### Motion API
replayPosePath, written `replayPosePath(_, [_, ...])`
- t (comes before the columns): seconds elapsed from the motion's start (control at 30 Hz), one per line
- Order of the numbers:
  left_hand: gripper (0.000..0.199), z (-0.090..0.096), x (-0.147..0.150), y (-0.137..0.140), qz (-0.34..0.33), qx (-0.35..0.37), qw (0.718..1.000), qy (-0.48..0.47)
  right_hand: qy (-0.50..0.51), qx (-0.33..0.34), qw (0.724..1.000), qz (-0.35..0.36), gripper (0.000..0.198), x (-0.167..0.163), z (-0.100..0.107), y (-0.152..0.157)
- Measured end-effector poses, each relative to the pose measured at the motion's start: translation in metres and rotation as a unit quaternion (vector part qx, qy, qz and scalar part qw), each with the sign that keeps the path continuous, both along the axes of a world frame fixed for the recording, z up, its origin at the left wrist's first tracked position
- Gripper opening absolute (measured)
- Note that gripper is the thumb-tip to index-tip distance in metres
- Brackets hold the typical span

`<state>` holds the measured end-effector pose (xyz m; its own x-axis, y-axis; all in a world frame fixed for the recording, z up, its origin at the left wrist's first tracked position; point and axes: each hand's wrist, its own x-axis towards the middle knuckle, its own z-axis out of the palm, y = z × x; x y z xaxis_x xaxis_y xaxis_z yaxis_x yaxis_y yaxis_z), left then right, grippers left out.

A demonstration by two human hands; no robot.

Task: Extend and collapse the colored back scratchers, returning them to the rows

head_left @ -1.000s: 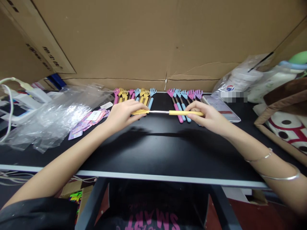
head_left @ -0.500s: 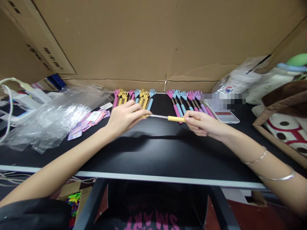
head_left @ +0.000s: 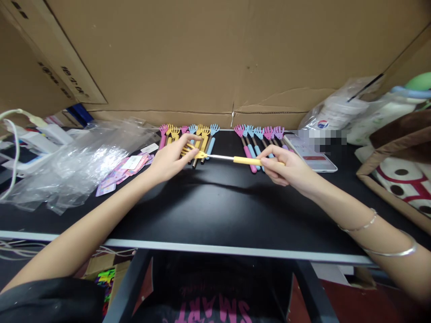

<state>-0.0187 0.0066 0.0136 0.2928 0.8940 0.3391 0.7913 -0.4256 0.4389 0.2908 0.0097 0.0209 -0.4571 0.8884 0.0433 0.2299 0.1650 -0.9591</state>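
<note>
A yellow back scratcher with a thin metal shaft lies level in the air above the black desk. My right hand pinches its padded handle between thumb and fingers. At the claw end, my left hand has its thumb and fingers spread around the yellow head, the thumb close to or touching it. Behind my left hand is a row of pink, yellow and blue back scratchers, partly hidden by the fingers. Another row of pink, blue and purple back scratchers lies behind my right hand.
Clear plastic bags and colourful cards lie at left. A phone, a bagged drink cup and a brown-and-white bag stand at right. Cardboard walls the back; the desk's pale front edge runs nearest me.
My left hand has loosened its fingers from the claw head, which now shows between thumb and fingers. My right hand still grips the handle, with its end now showing past the fingers.
</note>
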Motion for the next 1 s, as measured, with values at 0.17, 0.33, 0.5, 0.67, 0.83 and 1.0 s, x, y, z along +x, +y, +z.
replayPosePath(0.17, [0.033,-0.003,0.001,-0.001,-0.086,-0.161,0.977,-0.106,0.005,0.006,1.0,-0.011,0.038,0.006,-0.001,0.004])
replayPosePath(0.33, [0.03,0.003,0.003,-0.007,-0.113,-0.114,0.982,-0.104,-0.068,0.022,0.997,0.035,0.037,0.013,0.002,0.008])
replayPosePath(0.5, [0.031,0.005,0.006,-0.01,-0.079,-0.034,0.996,-0.008,-0.253,0.212,0.944,0.02,0.03,0.009,0.002,0.001])
replayPosePath(0.67, [0.031,-0.001,0.017,-0.017,-0.075,0.027,0.99,0.117,-0.366,0.381,0.849,0.009,0.024,-0.001,-0.008,-0.009])
replayPosePath(0.83, [0.034,-0.001,0.021,-0.02,-0.079,0.045,0.983,0.159,-0.389,0.419,0.82,0.032,0.035,-0.002,-0.009,-0.008])
replayPosePath(1.0, [0.041,0.015,-0.01,-0.007,-0.039,0.011,0.987,0.156,-0.407,0.399,0.822,0.008,0.04,0.029,0.008,0.012])
